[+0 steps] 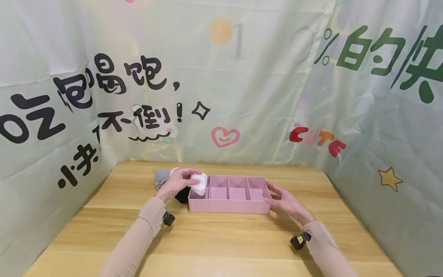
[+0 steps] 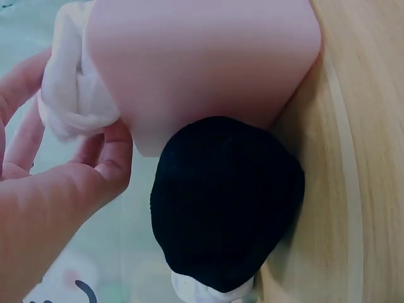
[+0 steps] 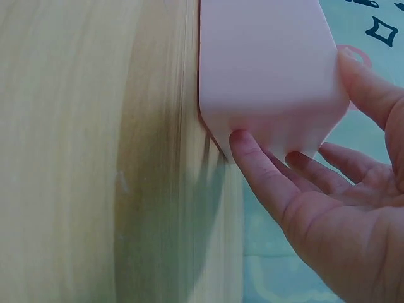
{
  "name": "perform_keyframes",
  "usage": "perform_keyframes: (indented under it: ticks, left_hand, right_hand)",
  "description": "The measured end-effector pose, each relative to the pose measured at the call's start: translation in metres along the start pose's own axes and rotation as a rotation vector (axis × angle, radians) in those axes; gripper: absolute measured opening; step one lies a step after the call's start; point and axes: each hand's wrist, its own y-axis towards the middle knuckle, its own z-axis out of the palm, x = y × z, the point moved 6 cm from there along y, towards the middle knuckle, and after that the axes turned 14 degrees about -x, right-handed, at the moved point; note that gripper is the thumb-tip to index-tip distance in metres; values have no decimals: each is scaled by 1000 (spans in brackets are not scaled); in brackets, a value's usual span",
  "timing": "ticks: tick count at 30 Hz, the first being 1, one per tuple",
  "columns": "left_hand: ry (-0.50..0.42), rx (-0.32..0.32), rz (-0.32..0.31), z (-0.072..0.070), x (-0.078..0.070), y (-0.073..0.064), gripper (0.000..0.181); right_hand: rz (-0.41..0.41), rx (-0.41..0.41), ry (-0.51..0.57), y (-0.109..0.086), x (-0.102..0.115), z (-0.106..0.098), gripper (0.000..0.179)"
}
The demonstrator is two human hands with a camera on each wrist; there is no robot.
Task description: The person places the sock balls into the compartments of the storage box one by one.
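Note:
In the head view, my left hand [image 1: 178,182] pinches a balled-up white sock [image 1: 199,183] between thumb and fingers, over the leftmost compartment of a pink divided box [image 1: 228,206]. The left wrist view has the white sock [image 2: 76,82] at the top rim of the box's end wall [image 2: 202,63]. A black balled-up sock [image 2: 224,202] lies below that hand, next to this end. At the opposite end, my right hand [image 1: 288,204] touches the box with spread, fairly straight fingers. Its fingertips rest on the end wall [image 3: 271,126] in the right wrist view.
Behind my left hand lie a grey bundle [image 1: 161,177] and another white bundle [image 1: 174,170], partly hidden. The wooden table [image 1: 225,242] extends around the box. Printed cloth curtains [image 1: 256,100] hang along the back and both sides.

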Motion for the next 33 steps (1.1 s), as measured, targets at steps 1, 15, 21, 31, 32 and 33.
perform_keyframes:
  ticks: [1,15,21,31,32,33]
  left_hand:
    - [0,3,-2,1,0,0,42]
    - [-35,-54,-27,-11,8,2,43]
    - [-66,-97,-29,-26,9,-1,39]
    - [1,-132,12,-49,18,-11,46]
    - [12,-125,12,-50,20,-12,47]
    - [20,-115,8,-52,21,-13,47]
  right_hand:
    - [-2,1,-2,0,0,0,78]
    - [10,-8,-29,1,-2,0,77]
    - [6,2,6,2,-3,-1,77]
    - [-3,-2,-33,2,-3,-2,79]
    - [-4,1,-34,2,-3,-2,79]
    - [-5,2,-32,2,-3,-3,79]
